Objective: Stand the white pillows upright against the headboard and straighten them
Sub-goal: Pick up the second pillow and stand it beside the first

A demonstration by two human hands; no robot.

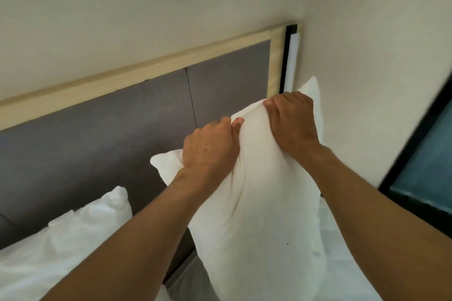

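Note:
A white pillow (259, 217) is held up in front of the grey padded headboard (97, 142). My left hand (210, 146) grips its top edge at the left, and my right hand (293, 122) grips the same edge at the right. The fabric bunches between the two fists. The pillow's corners stick out left of my left hand and above my right hand. A second white pillow (61, 237) leans against the headboard at the lower left, slumped and wrinkled.
The headboard has a light wooden frame (151, 66) under a cream wall. A dark-framed panel (425, 168) stands at the right edge. White bedding (342, 252) lies below the held pillow at the right.

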